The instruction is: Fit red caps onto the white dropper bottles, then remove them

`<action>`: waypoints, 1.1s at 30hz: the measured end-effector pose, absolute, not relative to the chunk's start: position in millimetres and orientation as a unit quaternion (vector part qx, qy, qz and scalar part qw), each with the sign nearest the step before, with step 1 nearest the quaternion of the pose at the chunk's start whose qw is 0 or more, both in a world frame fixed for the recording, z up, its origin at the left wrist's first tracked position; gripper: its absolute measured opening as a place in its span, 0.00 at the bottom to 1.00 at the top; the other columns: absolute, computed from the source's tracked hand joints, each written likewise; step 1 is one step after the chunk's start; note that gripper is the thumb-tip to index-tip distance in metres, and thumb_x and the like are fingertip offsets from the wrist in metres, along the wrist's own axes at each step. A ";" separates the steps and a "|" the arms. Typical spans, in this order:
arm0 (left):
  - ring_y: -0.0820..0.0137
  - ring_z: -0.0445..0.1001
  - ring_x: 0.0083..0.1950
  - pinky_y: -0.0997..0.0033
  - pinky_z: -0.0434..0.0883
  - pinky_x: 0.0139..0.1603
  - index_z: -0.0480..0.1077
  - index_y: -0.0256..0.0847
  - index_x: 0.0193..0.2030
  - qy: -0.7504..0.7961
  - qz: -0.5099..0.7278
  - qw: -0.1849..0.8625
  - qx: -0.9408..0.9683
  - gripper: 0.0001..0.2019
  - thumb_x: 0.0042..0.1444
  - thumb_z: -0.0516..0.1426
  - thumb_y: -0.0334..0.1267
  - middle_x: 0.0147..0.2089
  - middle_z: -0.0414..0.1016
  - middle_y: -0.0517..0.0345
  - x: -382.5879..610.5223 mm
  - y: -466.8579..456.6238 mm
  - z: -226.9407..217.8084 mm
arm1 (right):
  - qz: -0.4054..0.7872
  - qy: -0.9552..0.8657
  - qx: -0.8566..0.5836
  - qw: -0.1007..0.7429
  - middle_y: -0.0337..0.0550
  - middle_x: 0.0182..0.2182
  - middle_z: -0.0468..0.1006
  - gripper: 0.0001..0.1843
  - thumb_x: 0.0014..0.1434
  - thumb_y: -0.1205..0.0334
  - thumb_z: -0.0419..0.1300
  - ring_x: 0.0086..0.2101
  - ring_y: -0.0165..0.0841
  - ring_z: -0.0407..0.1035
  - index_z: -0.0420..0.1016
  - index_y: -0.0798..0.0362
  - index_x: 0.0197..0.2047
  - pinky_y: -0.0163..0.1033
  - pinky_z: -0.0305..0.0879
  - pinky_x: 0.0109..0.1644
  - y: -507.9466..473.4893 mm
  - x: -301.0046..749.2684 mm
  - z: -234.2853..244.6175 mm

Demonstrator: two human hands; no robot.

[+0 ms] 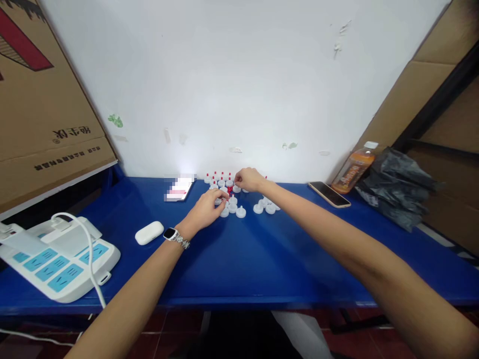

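Several small white round caps (239, 212), some with red tips (216, 176), lie clustered on the blue table (239, 259) near the white wall. My left hand (205, 209), with a wristwatch (171, 234) on its wrist, pinches one white cap at the cluster's near left side. My right hand (249, 179) reaches farther back, fingers curled over the caps at the rear of the cluster; what it holds is too small to name.
A white earbud case (148, 232) and a white power strip (56, 259) with a cable lie at left. A phone (329, 194), an orange drink bottle (354, 172) and a black plastic bag (396, 192) sit at right. Cardboard stands on both sides.
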State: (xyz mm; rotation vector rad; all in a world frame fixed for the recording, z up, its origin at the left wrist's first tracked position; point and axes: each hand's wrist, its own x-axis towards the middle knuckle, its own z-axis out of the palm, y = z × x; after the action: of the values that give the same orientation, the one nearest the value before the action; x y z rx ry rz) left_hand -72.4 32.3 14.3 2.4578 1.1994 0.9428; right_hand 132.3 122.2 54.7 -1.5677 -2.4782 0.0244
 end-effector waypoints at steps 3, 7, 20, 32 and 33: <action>0.63 0.75 0.51 0.60 0.70 0.55 0.74 0.43 0.46 0.408 0.324 0.129 0.844 0.11 0.64 0.51 0.38 0.48 0.77 0.53 -73.2 30.7 14.4 | -0.012 -0.838 -0.541 0.070 0.48 0.40 0.84 0.11 0.59 0.65 0.59 0.44 0.40 0.75 0.83 0.53 0.40 0.42 0.60 0.54 126.4 126.6 52.4; 0.63 0.75 0.50 0.61 0.71 0.55 0.74 0.43 0.46 0.409 0.326 0.125 0.843 0.11 0.65 0.51 0.38 0.47 0.78 0.53 -74.3 30.4 15.1 | -0.019 -0.831 -0.552 0.067 0.50 0.42 0.84 0.11 0.60 0.65 0.58 0.45 0.42 0.75 0.83 0.53 0.41 0.45 0.58 0.56 126.8 127.5 48.0; 0.56 0.75 0.47 0.58 0.70 0.51 0.76 0.37 0.45 0.480 0.204 0.003 0.853 0.11 0.61 0.55 0.37 0.43 0.79 0.45 -72.3 94.7 52.3 | -0.057 -0.888 -0.455 0.030 0.53 0.41 0.83 0.15 0.57 0.68 0.58 0.49 0.46 0.68 0.84 0.54 0.44 0.49 0.49 0.56 132.4 123.9 57.2; 0.61 0.77 0.38 0.62 0.70 0.48 0.80 0.45 0.35 0.463 0.182 -0.001 0.868 0.08 0.56 0.58 0.34 0.35 0.82 0.53 -71.9 116.4 58.3 | -0.060 -0.904 -0.424 -0.009 0.53 0.36 0.83 0.17 0.59 0.69 0.55 0.46 0.44 0.69 0.84 0.53 0.44 0.48 0.47 0.54 118.2 116.7 56.7; 0.62 0.77 0.37 0.62 0.70 0.47 0.80 0.45 0.36 0.466 0.201 0.003 0.862 0.08 0.57 0.58 0.34 0.35 0.82 0.54 -77.4 113.7 60.7 | -0.052 -0.908 -0.417 -0.004 0.52 0.36 0.83 0.17 0.59 0.69 0.54 0.45 0.44 0.69 0.84 0.52 0.44 0.47 0.47 0.54 117.7 116.7 56.8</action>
State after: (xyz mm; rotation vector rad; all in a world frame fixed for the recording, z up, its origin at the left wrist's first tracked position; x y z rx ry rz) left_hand -77.4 113.7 60.7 2.7025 1.4620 0.6289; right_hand 116.7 117.7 56.8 -1.3125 -2.8595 -0.1633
